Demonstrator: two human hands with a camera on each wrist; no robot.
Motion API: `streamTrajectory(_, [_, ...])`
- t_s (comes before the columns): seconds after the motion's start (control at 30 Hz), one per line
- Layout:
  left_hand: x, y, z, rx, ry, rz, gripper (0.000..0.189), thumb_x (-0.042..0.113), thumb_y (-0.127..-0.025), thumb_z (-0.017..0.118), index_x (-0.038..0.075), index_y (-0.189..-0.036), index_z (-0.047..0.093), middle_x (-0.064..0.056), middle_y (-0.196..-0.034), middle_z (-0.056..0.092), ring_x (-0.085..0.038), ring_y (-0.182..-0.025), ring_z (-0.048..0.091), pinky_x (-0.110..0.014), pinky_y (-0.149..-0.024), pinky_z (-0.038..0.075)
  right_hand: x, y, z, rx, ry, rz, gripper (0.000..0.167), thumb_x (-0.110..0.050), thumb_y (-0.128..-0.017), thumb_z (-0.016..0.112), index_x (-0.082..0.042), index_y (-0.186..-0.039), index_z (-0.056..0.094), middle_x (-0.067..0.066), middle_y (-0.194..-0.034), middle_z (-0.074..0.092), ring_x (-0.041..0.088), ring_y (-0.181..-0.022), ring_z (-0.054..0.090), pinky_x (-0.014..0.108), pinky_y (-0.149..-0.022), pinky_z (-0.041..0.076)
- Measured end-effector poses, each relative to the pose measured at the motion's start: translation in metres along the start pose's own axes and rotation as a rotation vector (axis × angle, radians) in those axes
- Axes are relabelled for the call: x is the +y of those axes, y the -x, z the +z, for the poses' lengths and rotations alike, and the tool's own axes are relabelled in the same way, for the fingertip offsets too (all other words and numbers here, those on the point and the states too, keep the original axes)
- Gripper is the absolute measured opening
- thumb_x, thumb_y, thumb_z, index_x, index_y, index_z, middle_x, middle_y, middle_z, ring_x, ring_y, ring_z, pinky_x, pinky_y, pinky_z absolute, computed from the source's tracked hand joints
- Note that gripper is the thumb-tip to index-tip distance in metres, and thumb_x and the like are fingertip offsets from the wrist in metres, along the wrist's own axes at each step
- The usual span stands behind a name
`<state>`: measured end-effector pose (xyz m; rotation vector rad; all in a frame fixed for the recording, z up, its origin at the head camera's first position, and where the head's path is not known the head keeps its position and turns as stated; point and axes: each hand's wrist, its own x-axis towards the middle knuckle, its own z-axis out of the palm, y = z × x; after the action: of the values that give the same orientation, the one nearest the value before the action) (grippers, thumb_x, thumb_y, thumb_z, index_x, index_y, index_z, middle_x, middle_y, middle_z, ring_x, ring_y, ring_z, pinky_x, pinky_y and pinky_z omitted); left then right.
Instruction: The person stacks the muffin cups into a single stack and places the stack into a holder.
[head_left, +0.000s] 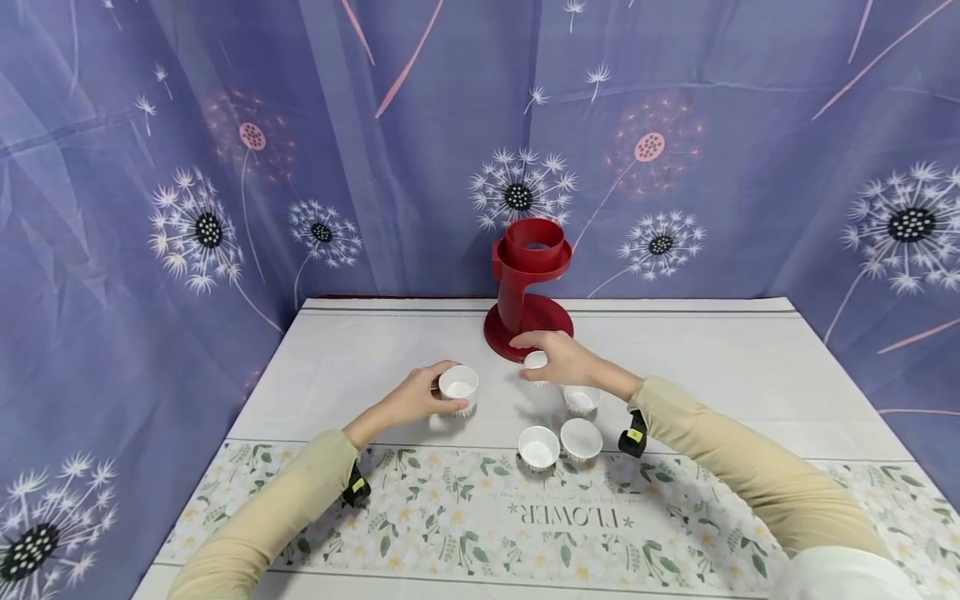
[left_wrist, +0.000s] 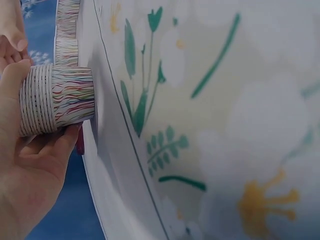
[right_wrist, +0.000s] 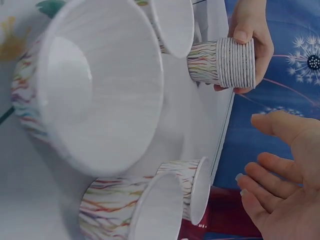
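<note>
Gripping a cup stack [head_left: 459, 387] in my left hand [head_left: 414, 395]
My right hand [head_left: 559, 358], fingers apart and holding nothing, hovers above a single cup [head_left: 536, 362] just in front of the red stand [head_left: 513, 293]; three more cups [head_left: 538, 448] stand nearer me.

White table [head_left: 390, 337] with a printed floral band [head_left: 420, 525]

The table has dark lines [head_left: 675, 312] along its far edge, and its floral band crosses the lower part of the head view, bearing the upside-down word FLOWER [head_left: 570, 517]. A red stand [head_left: 512, 300] rests on its round base [head_left: 553, 315] at the centre of the frame. Four cups [head_left: 538, 448] stand mouth up, below and right of centre: two just beside each other at the band's upper border, a third cup [head_left: 582, 400] just above the right one, a fourth cup [head_left: 536, 360] near the stand's base.
</note>
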<state>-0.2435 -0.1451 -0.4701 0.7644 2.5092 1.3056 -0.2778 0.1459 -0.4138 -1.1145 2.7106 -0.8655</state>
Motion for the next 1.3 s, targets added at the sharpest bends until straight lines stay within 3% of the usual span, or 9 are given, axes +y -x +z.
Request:
streamTrajectory(0.17, [0.005, 0.002, -0.001, 0.0, 0.014, 0.01, 0.057, 0.021, -0.086, 0.075, 0.003, -0.134, 0.051, -0.02, -0.118, 0.063, -0.031, -0.104, 0.063, -0.028, -0.08, 0.054, 0.007, 0.004, 0.0, -0.002, -0.005, 0.022, 0.055, -0.017, -0.08, 0.077, 0.001, -0.129, 0.058, 0.014, -0.129, 0.063, 0.031, -0.12, 0.058, 0.048, -0.102, 0.048])
streamTrajectory(0.53, [-0.003, 0.001, 0.001, 0.002, 0.032, 0.008, 0.057, 0.022, -0.085, 0.076, 0.005, -0.133, 0.052, -0.016, -0.117, 0.063, -0.027, -0.104, 0.064, -0.028, -0.08, 0.056, 0.015, 0.01, 0.002, -0.056, 0.002, 0.091, 0.063, -0.016, -0.077, 0.078, 0.003, -0.132, 0.055, 0.017, -0.132, 0.06, 0.033, -0.123, 0.055, 0.05, -0.103, 0.045])
streamTrajectory(0.73, [-0.001, 0.002, 0.001, 0.007, 0.036, -0.004, 0.056, 0.022, -0.084, 0.077, 0.007, -0.133, 0.053, -0.014, -0.117, 0.064, -0.026, -0.105, 0.064, -0.027, -0.08, 0.056, 0.019, 0.011, 0.005, -0.075, 0.074, 0.097, 0.066, -0.017, -0.076, 0.08, 0.004, -0.133, 0.054, 0.018, -0.134, 0.057, 0.037, -0.127, 0.049, 0.052, -0.106, 0.042])
streamTrajectory(0.9, [0.0, 0.001, 0.001, 0.004, 0.04, -0.015, 0.057, 0.021, -0.084, 0.076, 0.006, -0.134, 0.052, -0.016, -0.117, 0.063, -0.027, -0.106, 0.064, -0.027, -0.081, 0.055, 0.02, 0.012, 0.006, -0.109, 0.112, 0.165, 0.072, -0.02, -0.076, 0.079, 0.002, -0.138, 0.049, 0.021, -0.136, 0.053, 0.038, -0.129, 0.045, 0.055, -0.104, 0.043])
streamTrajectory(1.3, [0.001, 0.0, 0.002, 0.002, 0.044, -0.014, 0.061, 0.015, -0.085, 0.075, -0.001, -0.137, 0.048, -0.023, -0.12, 0.061, -0.035, -0.109, 0.063, -0.025, -0.08, 0.055, 0.024, 0.012, 0.006, -0.091, 0.128, 0.198, 0.076, -0.021, -0.076, 0.079, 0.007, -0.138, 0.045, 0.024, -0.136, 0.052, 0.041, -0.128, 0.046, 0.056, -0.106, 0.04])
